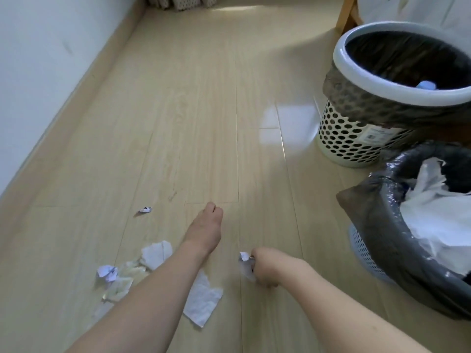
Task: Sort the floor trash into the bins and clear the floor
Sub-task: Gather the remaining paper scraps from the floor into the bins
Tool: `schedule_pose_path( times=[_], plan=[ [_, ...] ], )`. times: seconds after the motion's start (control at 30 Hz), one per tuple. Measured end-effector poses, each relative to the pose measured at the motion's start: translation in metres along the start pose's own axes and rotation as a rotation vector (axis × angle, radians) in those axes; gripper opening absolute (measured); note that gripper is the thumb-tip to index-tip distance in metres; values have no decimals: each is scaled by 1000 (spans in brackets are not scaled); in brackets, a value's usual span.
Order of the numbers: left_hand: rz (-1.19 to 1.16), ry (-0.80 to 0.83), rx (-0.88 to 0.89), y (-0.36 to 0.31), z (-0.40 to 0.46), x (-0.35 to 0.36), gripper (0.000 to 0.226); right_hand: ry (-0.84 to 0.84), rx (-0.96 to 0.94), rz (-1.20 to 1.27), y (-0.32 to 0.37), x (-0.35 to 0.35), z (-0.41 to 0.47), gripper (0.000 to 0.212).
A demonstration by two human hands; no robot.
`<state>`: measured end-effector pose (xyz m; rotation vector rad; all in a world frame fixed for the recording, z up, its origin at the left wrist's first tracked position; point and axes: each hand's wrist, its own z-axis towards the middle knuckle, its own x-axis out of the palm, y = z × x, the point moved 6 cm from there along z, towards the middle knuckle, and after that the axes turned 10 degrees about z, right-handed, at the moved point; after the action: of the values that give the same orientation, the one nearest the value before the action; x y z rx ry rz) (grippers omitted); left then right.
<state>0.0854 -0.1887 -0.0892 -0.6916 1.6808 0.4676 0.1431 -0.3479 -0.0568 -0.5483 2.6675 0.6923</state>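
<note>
Though blurred, paper scrap [245,266] in right hand [265,268]

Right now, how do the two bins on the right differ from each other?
The far bin is cream with round holes and looks nearly empty, only something pale blue inside; the near bin is blue mesh and stuffed with white paper. The far bin stands farther from the right hand. Both carry dark liner bags.

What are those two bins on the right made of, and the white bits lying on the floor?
The far bin looks like cream moulded plastic, its wall punched with round holes, lined with a thin dark plastic bag. The near bin seems pale blue plastic mesh under a glossy, crinkled grey bag. The torn white sheet looks like soft matte tissue paper, with ragged edges.
</note>
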Motion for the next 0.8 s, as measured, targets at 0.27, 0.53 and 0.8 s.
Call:
schedule_pose_path(
  times=[0.27,0.53,0.8],
  plan=[
    [-637,-65,-226,-21,-36,-115,20,-233,-17,9,-6,-126,-103,30],
    [-1026,54,256,-244,-48,-251,16,-696,188,-53,-100,-222,-237,44],
    [-932,447,197,-283,-45,-242,32,-961,198,95,-131,-244,-272,34]
  ],
)
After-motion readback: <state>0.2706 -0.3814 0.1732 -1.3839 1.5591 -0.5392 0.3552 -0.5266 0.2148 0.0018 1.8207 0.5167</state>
